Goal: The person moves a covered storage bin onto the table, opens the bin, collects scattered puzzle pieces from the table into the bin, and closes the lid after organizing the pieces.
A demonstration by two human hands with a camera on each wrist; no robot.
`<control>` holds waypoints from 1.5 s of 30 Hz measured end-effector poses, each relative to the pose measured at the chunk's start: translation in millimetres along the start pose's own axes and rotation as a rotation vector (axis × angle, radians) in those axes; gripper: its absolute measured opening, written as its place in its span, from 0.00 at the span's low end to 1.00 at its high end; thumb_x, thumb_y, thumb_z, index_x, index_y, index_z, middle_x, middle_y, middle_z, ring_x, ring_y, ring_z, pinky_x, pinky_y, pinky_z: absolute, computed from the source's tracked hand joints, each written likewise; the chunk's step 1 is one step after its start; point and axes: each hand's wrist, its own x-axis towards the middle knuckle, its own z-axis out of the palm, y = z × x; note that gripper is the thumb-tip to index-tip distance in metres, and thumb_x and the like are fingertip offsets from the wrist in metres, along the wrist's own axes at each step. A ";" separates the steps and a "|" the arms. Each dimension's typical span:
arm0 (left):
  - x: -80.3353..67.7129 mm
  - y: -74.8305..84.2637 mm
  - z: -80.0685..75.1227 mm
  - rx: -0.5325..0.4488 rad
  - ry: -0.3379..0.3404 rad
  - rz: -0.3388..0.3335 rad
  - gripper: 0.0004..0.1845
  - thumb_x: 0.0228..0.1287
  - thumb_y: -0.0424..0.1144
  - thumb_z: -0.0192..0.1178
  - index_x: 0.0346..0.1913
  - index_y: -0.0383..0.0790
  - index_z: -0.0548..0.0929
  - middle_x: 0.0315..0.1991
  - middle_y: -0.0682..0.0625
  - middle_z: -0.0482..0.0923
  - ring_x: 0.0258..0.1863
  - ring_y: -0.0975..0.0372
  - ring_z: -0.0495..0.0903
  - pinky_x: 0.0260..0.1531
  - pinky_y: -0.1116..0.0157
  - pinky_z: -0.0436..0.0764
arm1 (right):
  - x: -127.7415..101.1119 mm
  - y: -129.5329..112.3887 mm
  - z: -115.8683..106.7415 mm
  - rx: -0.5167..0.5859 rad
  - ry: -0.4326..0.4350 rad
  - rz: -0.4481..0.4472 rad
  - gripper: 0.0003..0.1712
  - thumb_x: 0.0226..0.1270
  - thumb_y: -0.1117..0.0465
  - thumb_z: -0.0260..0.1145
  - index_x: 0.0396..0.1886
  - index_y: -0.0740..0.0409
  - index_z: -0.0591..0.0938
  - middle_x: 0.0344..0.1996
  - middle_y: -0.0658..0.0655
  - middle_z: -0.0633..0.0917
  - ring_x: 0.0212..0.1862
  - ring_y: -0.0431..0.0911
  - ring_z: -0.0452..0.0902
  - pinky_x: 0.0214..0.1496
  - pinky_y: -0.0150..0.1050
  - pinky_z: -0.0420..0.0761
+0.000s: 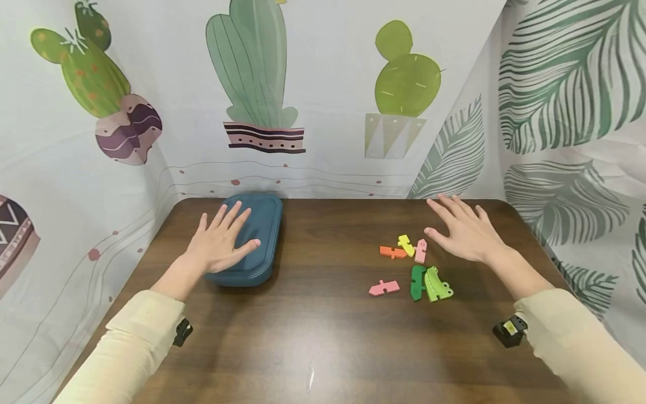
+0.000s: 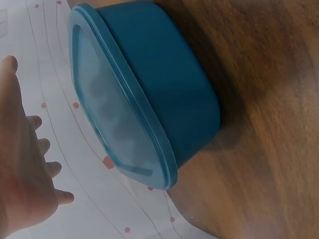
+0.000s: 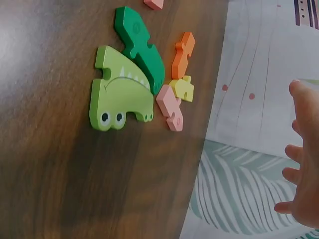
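My left hand point(image 1: 218, 244) hovers with spread fingers over a lidded blue plastic box point(image 1: 262, 247); the left wrist view shows it apart from the lid point(image 2: 112, 109). On the other side, my right hand point(image 1: 465, 233) is held in the air, fingers spread, beyond a group of puzzle pieces. Nearest it lie a light green crocodile-head piece point(image 3: 119, 92) with two eyes and a dark green piece point(image 3: 142, 50). Behind them are an orange piece point(image 1: 392, 252), a yellow piece point(image 1: 406, 245) and a pink piece point(image 1: 420, 251). Another pink piece point(image 1: 384, 288) lies to the left. Neither hand holds anything.
The brown wooden table point(image 1: 323, 336) reaches back to a white cloth point(image 1: 333, 101) printed with cacti and leaves. The box stands at the table's back left, the pieces right of centre. Each wrist carries a small black device point(image 1: 510, 331).
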 end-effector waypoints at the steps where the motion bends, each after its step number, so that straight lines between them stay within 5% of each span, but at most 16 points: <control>1: -0.2 -0.8 0.2 -0.002 0.009 0.001 0.45 0.60 0.72 0.34 0.73 0.48 0.45 0.74 0.45 0.36 0.71 0.46 0.37 0.63 0.37 0.36 | 0.5 -1.1 0.7 0.001 0.005 -0.007 0.39 0.65 0.36 0.48 0.71 0.49 0.57 0.70 0.60 0.56 0.70 0.61 0.48 0.60 0.69 0.49; 24: -7.2 -19.6 13.9 -0.044 0.231 -0.010 0.38 0.63 0.63 0.44 0.67 0.39 0.62 0.69 0.41 0.54 0.67 0.45 0.54 0.58 0.41 0.59 | 16.3 -24.4 10.9 0.181 0.000 -0.038 0.35 0.65 0.50 0.57 0.69 0.54 0.61 0.62 0.67 0.67 0.60 0.65 0.63 0.55 0.63 0.67; 36: -13.9 -28.2 21.8 -0.157 0.304 -0.062 0.34 0.64 0.59 0.48 0.63 0.36 0.66 0.66 0.37 0.60 0.61 0.40 0.61 0.53 0.40 0.62 | 26.7 -32.5 19.6 0.353 0.014 0.013 0.28 0.68 0.52 0.54 0.64 0.58 0.67 0.60 0.65 0.70 0.60 0.60 0.66 0.57 0.60 0.67; 45: -17.4 -37.3 30.0 -0.274 0.374 -0.117 0.31 0.64 0.56 0.49 0.61 0.36 0.68 0.62 0.37 0.64 0.57 0.39 0.65 0.50 0.41 0.66 | 31.3 -53.7 34.0 0.473 0.045 -0.008 0.24 0.67 0.56 0.57 0.60 0.59 0.71 0.52 0.62 0.78 0.50 0.55 0.76 0.50 0.54 0.75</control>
